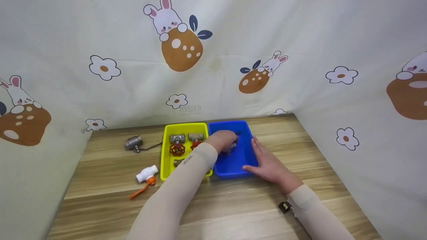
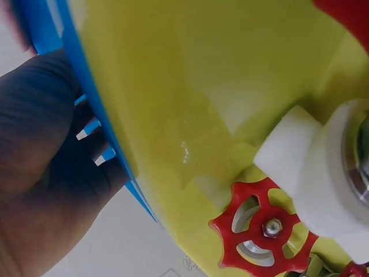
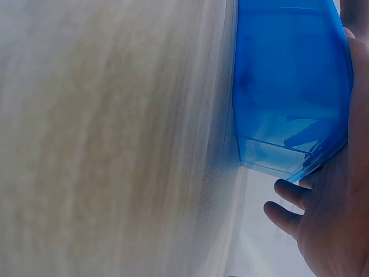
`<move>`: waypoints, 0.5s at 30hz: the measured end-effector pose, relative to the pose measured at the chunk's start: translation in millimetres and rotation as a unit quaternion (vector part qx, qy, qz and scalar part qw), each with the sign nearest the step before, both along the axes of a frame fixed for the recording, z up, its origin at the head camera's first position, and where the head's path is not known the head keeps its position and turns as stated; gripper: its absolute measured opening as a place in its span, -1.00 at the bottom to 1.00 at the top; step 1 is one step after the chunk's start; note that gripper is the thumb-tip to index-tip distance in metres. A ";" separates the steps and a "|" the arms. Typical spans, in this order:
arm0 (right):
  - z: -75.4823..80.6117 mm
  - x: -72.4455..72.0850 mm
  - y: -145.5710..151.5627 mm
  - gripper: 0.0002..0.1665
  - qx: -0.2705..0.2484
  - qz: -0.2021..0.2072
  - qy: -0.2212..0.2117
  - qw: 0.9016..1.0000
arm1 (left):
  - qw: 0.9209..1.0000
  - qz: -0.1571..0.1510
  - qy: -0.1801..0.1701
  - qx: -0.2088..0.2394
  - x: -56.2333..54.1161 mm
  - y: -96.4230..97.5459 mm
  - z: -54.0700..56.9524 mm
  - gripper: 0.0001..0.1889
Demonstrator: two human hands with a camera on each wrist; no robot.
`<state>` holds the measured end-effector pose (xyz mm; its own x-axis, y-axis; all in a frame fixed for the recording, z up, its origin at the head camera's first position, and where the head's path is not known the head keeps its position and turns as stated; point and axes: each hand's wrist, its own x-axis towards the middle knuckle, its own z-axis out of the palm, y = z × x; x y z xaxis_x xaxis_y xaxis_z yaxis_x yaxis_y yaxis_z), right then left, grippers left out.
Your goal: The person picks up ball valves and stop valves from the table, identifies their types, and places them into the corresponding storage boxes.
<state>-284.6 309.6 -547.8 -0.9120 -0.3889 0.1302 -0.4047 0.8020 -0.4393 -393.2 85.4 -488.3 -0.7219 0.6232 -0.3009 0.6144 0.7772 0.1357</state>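
Observation:
My left hand reaches down into the blue bin, fingers bent around a small grey metal valve that the hand largely covers. In the left wrist view the left hand shows beside the yellow bin's wall. My right hand rests against the blue bin's right side, thumb over the front corner and fingers straight along the outside. The right wrist view shows fingertips reaching past the bin wall.
Beside it stands a yellow bin with red-wheel valves and a white valve. To its left on the wood table lie a lever-handled metal valve and a white valve with orange handle. Patterned cloth surrounds the table.

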 end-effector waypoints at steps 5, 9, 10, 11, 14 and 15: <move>-2.3 -1.4 -0.1 0.42 0.001 0.000 0.003 1.000 | 1.000 0.001 0.000 0.001 0.0 -0.2 0.2 -0.56; -0.4 -1.2 -0.7 0.44 0.000 0.000 0.000 1.000 | 1.000 0.006 -0.010 0.005 0.5 -1.0 2.3 -0.54; -0.1 -1.3 -0.7 0.44 0.000 0.001 0.000 1.000 | 1.000 0.007 -0.011 0.008 1.1 -1.6 3.3 -0.54; 0.2 -1.2 -0.7 0.44 0.000 0.001 -0.001 1.000 | 1.000 0.008 -0.014 0.011 1.7 -2.2 4.3 -0.53; 0.9 -0.8 -0.7 0.44 0.000 0.000 -0.001 1.000 | 1.000 0.015 -0.019 0.017 2.8 -2.8 6.5 -0.52; 0.6 -1.0 -0.6 0.43 0.000 0.001 0.000 1.000 | 0.999 0.017 -0.021 0.018 3.1 -3.0 7.3 -0.52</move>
